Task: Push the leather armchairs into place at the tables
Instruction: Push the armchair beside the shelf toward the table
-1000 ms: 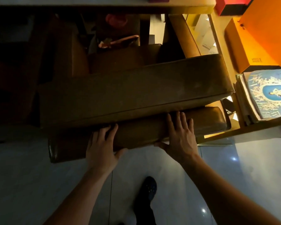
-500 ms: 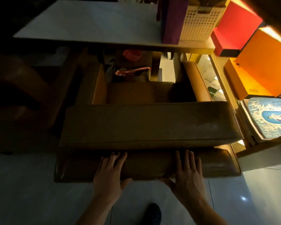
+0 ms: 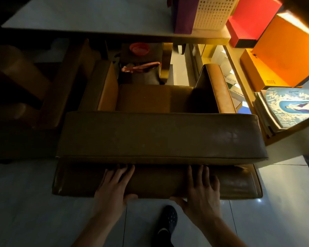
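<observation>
Both hands press flat, fingers spread, on the back of a brown leather armchair [image 3: 161, 138]: left hand [image 3: 112, 189], right hand [image 3: 202, 191], thumbs hooked under its lower edge. It faces a white table [image 3: 89, 16], arms partly beneath. Bags [image 3: 141, 72] sit under the table; orange boxes [image 3: 282, 56] and magazines [image 3: 289, 107] crowd a shelf just right.
</observation>
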The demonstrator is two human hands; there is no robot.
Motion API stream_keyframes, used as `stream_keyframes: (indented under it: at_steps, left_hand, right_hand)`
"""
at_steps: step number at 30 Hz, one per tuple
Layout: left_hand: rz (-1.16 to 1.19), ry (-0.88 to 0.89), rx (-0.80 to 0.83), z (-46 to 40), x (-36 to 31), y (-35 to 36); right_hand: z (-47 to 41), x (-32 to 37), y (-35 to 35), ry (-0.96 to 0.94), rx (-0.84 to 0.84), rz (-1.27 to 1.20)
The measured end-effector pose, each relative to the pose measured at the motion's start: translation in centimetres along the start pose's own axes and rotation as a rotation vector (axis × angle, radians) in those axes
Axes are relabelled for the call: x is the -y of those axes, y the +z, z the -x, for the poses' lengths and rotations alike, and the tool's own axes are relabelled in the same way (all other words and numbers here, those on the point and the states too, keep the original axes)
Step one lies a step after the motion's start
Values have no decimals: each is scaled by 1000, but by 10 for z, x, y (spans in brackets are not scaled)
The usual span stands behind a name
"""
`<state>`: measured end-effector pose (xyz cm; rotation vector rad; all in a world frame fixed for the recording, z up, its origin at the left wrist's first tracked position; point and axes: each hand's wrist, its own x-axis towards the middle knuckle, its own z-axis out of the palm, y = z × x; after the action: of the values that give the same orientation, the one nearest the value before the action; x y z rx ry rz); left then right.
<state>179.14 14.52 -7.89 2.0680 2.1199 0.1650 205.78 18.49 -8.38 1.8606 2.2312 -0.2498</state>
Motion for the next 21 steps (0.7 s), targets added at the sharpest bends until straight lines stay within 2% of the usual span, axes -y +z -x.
stream_keyframes:
  at_steps: [10,16,21]
  left_hand:
    - [5,10,-57,-64,-5,-2]
    - [60,-32,42,-131,3,1]
    - [61,-3,27,-183,13,-4]
  right_hand:
    - [-65,-12,-18,2,-35,19]
    - [-128,-17,-39,-12,-71,-1]
    - [-176,-14,-56,-19,-64,-6]
